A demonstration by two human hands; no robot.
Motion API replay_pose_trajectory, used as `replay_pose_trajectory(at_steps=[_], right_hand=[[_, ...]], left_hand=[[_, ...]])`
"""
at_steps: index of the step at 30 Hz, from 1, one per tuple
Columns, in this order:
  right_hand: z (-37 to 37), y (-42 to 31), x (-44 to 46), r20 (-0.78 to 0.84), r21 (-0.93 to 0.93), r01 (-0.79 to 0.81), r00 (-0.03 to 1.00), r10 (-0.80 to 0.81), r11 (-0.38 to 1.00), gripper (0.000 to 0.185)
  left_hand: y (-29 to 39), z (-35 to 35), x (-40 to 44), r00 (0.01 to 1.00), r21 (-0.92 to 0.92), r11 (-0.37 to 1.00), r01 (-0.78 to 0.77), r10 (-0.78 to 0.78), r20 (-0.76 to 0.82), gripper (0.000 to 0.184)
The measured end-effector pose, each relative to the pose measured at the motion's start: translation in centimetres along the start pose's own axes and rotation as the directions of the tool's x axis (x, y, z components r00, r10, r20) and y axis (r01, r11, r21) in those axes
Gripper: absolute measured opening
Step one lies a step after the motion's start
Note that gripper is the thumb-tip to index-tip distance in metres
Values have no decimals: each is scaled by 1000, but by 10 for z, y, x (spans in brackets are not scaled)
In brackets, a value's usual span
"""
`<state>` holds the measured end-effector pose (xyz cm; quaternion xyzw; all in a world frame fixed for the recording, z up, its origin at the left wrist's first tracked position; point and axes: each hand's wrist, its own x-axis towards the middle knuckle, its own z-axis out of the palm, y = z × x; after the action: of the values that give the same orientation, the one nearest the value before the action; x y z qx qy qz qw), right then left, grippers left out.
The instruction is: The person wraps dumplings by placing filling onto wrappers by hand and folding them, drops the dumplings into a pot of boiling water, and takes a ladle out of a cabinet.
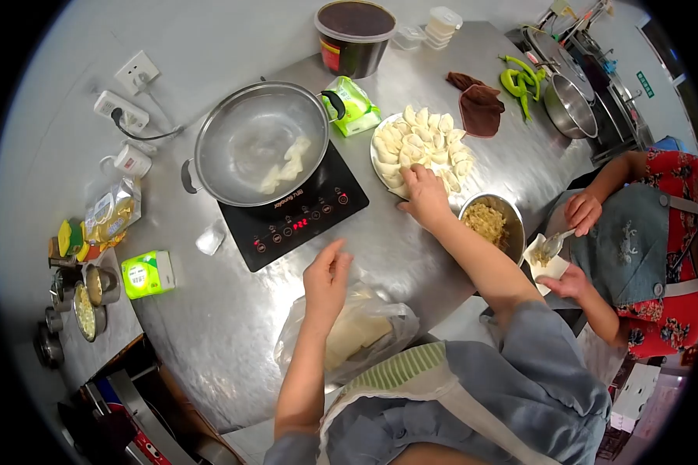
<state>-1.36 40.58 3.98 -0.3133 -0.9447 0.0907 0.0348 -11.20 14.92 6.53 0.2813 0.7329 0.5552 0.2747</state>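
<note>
My right hand (426, 198) reaches down to the near edge of a white plate (378, 164) heaped with raw dumplings (434, 139). Its fingers curl over a dumpling there, partly hiding it. My left hand (327, 280) hovers over the steel table, fingers loosely stretched and holding nothing. Beyond it, a wide pot (236, 143) of clear water stands on a black induction cooker (310, 221) with lit red digits. A few pale dumplings (287, 165) lie in the water. Below my left hand is a clear plastic bag (388, 314) with pale dough wrappers inside.
At right, a co-worker's hands hold a wrapper (547, 270) and a spoon, beside a metal bowl of filling (488, 221). Tissue packs (147, 274), a dark tub (354, 43), green peppers (522, 81), a brown cloth (479, 108) and a steel basin (570, 108) stand around the steel table.
</note>
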Motion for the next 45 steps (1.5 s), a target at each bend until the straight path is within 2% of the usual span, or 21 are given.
replay_pose_trajectory(at_steps=[5, 9, 12, 14, 15, 16, 17, 18, 20, 24, 26, 27, 29, 32, 36, 38, 39, 40, 41, 43, 45], right_hand=[[6, 5, 14, 59, -53, 1, 998, 2, 999, 72], [7, 9, 18, 24, 6, 9, 1000, -9, 1000, 74], [-10, 15, 16, 5, 92, -9, 1000, 8, 996, 77], [-25, 21, 12, 12, 140, -24, 1000, 23, 990, 77], [-31, 23, 8, 99, 92, -25, 995, 16, 995, 76], [-34, 24, 6, 184, 44, -22, 983, 13, 999, 75], [-34, 25, 3, 178, 41, -23, 984, 15, 999, 75], [-35, 25, 1, 200, 16, -30, 979, 26, 999, 74], [-36, 30, -1, 220, -14, -41, 974, 43, 999, 73], [-38, 40, -5, 208, -9, -114, 971, 114, 993, 71], [-40, 44, -6, 199, -13, -144, 969, 144, 989, 72], [-41, 47, -6, 223, -30, -159, 961, 162, 987, 70], [-43, 49, -5, 241, -48, -174, 954, 181, 983, 69], [-42, 48, -6, 267, -67, -128, 953, 142, 990, 64], [-34, 51, -3, 265, -162, -77, 957, 119, 984, 63], [-34, 54, 0, 246, -171, -44, 965, 86, 984, 63], [-36, 57, 1, 245, -77, -53, 967, 71, 996, 65], [-37, 60, 0, 244, 17, -63, 968, 57, 998, 67], [-39, 64, 0, 248, 18, -66, 967, 59, 998, 67], [-44, 74, 1, 253, 150, -104, 965, 63, 983, 69], [-42, 81, 3, 257, 138, -94, 965, 56, 986, 70]], left_hand=[[-13, 20, 19, 993, -142, 988, 61, -47, 104, 31], [-31, 46, 43, 989, -252, 963, 98, -66, 136, 34], [-27, 61, 60, 989, -143, 988, 58, -37, 142, 35], [-23, 71, 74, 973, 160, 979, -126, 91, 211, 42], [-19, 78, 82, 973, 158, 979, -127, 92, 211, 42], [-17, 87, 89, 967, 230, 950, -211, 168, 194, 47], [-14, 94, 96, 952, 303, 907, -292, 246, 181, 52], [-11, 100, 104, 950, 300, 906, -299, 254, 181, 52], [-9, 112, 117, 967, 368, 904, -217, 146, 211, 57], [-10, 131, 134, 977, 455, 871, -185, 113, 181, 57], [-11, 139, 138, 972, 599, 779, -187, 59, 227, 56], [-12, 142, 138, 971, 598, 779, -190, 57, 233, 56], [-14, 145, 141, 967, 683, 684, -255, 187, 175, 31], [-18, 149, 150, 974, 708, 672, -218, 107, 198, 41], [-22, 154, 153, 975, 661, 719, -215, 125, 181, 39], [-23, 156, 151, 988, 581, 803, -131, 59, 142, 41], [-24, 157, 151, 988, 582, 803, -128, 53, 144, 41], [-30, 158, 150, 992, 502, 858, -110, 62, 111, 43], [-34, 159, 151, 995, 417, 904, -95, 70, 74, 45], [-41, 159, 153, 995, 354, 933, -65, 34, 94, 47], [-47, 161, 154, 993, 289, 957, -37, 3, 116, 50]])
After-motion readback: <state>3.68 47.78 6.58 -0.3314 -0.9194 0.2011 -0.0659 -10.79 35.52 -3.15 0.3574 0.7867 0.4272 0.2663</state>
